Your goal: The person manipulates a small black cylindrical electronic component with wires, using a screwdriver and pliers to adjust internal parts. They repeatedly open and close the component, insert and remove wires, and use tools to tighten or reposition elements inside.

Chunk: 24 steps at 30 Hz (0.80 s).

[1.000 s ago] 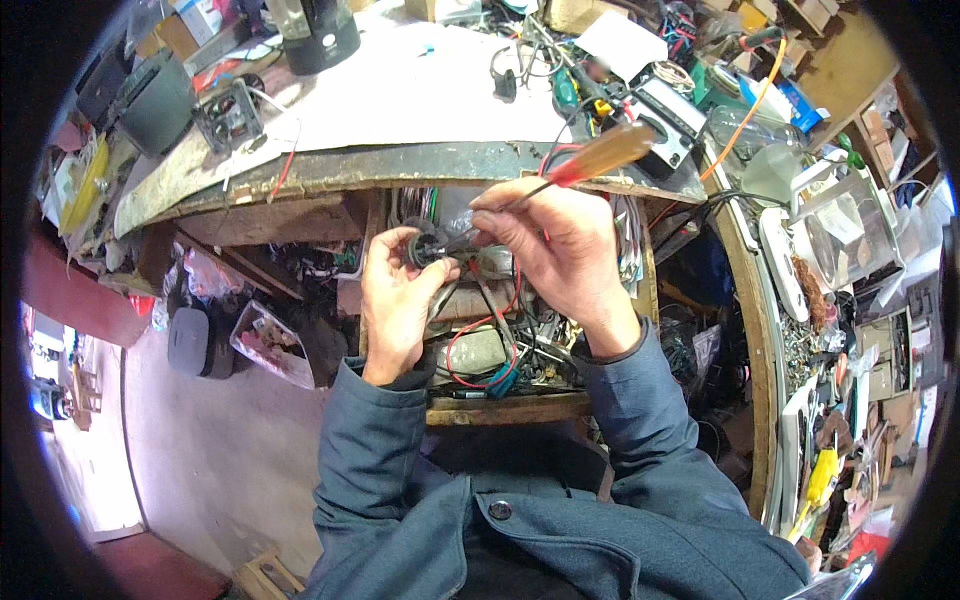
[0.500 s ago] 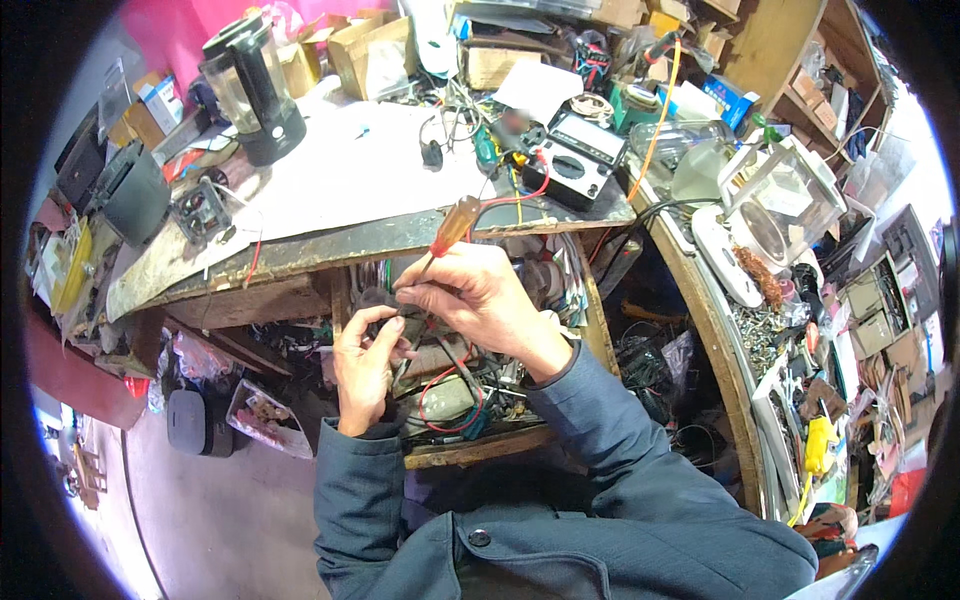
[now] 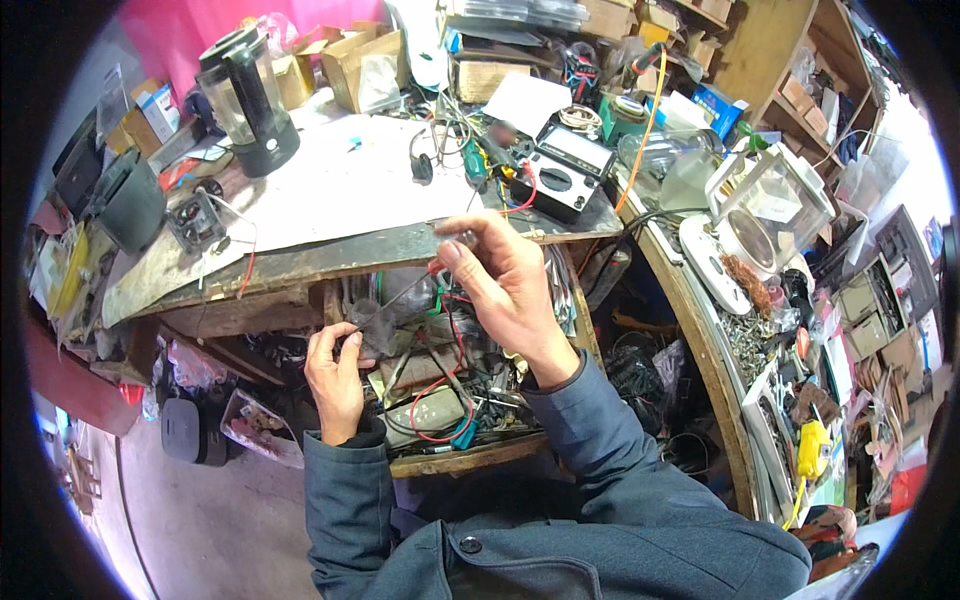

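My right hand (image 3: 510,290) grips a screwdriver near its handle, above the open drawer (image 3: 490,458). The screwdriver's thin shaft (image 3: 403,293) slants down and left; the fingers hide most of its handle. My left hand (image 3: 338,385) pinches a small grey, see-through piece (image 3: 373,326) between thumb and fingers at the drawer's left side. The shaft's tip meets or overlaps that piece; contact is hard to tell. Below the hands, the drawer holds tools, a grey-green box-shaped thing (image 3: 425,414) and a looped red wire (image 3: 452,375).
On the bench (image 3: 350,195) stand a blender (image 3: 255,115) and an analogue multimeter (image 3: 565,175) with leads. A small opened device (image 3: 195,222) trails wires over the bench edge. A cluttered side counter (image 3: 690,350) runs along the right, with a clear jug (image 3: 775,205).
My right hand has turned and its fingers have shifted up around the screwdriver handle, baring more shaft. My left hand has moved slightly left and down. The view has shifted a little.
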Motion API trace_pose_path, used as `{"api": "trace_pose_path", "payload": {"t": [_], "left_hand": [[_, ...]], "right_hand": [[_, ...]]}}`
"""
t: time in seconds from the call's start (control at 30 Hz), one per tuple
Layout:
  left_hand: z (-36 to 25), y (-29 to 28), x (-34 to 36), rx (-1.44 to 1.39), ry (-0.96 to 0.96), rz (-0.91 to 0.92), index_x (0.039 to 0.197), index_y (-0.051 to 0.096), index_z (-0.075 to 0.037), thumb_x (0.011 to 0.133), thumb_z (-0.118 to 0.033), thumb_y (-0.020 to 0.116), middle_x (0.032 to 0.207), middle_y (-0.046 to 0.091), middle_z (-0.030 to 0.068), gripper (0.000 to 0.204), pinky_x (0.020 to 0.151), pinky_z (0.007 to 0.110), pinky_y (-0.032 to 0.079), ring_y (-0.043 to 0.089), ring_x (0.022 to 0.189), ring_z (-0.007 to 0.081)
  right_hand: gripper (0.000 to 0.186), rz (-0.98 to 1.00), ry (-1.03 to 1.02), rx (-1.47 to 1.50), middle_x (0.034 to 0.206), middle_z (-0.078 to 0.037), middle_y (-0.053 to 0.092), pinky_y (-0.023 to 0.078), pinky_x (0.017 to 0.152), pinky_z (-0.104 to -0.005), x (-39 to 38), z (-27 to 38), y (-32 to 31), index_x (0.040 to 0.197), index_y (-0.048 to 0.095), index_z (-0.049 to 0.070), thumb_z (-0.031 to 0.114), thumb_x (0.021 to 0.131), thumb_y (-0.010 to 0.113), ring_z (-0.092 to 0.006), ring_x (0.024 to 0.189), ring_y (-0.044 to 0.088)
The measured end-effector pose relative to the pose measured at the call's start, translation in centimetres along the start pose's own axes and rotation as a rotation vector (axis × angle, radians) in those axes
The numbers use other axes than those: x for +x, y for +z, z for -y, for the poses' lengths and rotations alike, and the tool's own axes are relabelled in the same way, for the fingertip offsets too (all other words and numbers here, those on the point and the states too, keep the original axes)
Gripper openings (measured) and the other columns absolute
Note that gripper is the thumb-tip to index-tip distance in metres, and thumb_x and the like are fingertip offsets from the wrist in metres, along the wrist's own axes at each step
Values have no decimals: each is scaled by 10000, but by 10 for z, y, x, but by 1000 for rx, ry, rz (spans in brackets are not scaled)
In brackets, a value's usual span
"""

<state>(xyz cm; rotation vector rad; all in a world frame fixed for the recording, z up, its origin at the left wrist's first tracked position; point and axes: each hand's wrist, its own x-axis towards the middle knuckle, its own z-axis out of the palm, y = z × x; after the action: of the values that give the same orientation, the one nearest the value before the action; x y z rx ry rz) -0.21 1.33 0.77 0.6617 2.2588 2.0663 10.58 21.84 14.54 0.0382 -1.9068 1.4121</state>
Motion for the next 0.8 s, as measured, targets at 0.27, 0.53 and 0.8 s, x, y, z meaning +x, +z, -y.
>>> {"api": "trace_pose_path", "payload": {"t": [0.27, 0.53, 0.8], "left_hand": [[-4, -4, 5, -286, -141, -68, 1132, 635, -31, 1051, -164, 561, 826, 588, 6, 173, 553, 253, 544, 556, 655, 61], [-6, -6, 3, -242, -111, -256, 1287, 605, 7, 1087, -274, 512, 771, 533, 0, 357, 554, 249, 505, 525, 626, 62], [-7, -8, -1, -169, -156, -213, 1234, 638, 4, 1084, -294, 521, 813, 619, 32, 353, 570, 246, 505, 574, 648, 78]], "right_hand": [[168, 80, 4, -249, 705, 1, 638, 370, 526, -222, 0, 4, -7, 947, 628, -1, 154, 1008, 651, -18, 607, 462], [179, 191, 43, -345, 748, -159, 691, 499, 605, -341, 2, 10, -13, 870, 638, -29, 123, 958, 667, -222, 641, 661], [86, 344, -66, -393, 787, -133, 638, 478, 653, -350, 3, 7, -24, 962, 615, -1, 57, 934, 672, -270, 701, 609]]}}
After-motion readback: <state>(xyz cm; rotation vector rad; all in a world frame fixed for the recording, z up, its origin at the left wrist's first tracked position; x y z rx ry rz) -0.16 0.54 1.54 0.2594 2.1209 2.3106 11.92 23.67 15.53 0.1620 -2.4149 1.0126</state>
